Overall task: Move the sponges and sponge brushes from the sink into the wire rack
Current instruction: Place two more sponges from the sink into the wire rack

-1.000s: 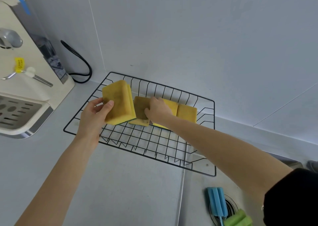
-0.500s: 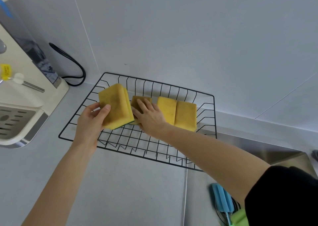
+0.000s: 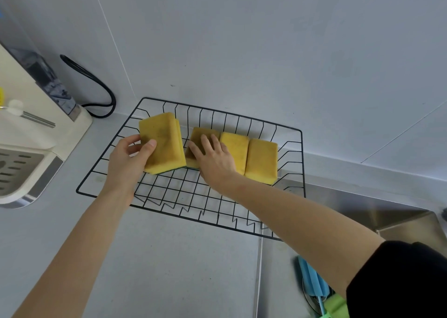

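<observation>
A black wire rack (image 3: 135,196) sits on the counter against the wall. My left hand (image 3: 127,162) grips a stack of yellow sponges (image 3: 163,143), held tilted over the rack's left part. My right hand (image 3: 212,158) lies flat, fingers spread, on a darker yellow sponge (image 3: 197,133) in the rack. Two more yellow sponges (image 3: 235,148) (image 3: 262,159) lean side by side to its right. In the sink (image 3: 399,221) at the lower right lie a blue sponge brush (image 3: 312,281) and a green sponge brush (image 3: 336,304), partly hidden by my right sleeve.
A cream coffee machine (image 3: 26,133) with a drip tray stands at the left, its black cable (image 3: 96,87) looping along the wall. Grey counter (image 3: 169,269) stretches in front of the rack. The rack's right end overhangs the sink edge.
My left hand has brought the sponge stack down closer to the rack floor. My right hand has gone from gripping the darker sponge to lying flat on it. The camera has shifted slightly.
</observation>
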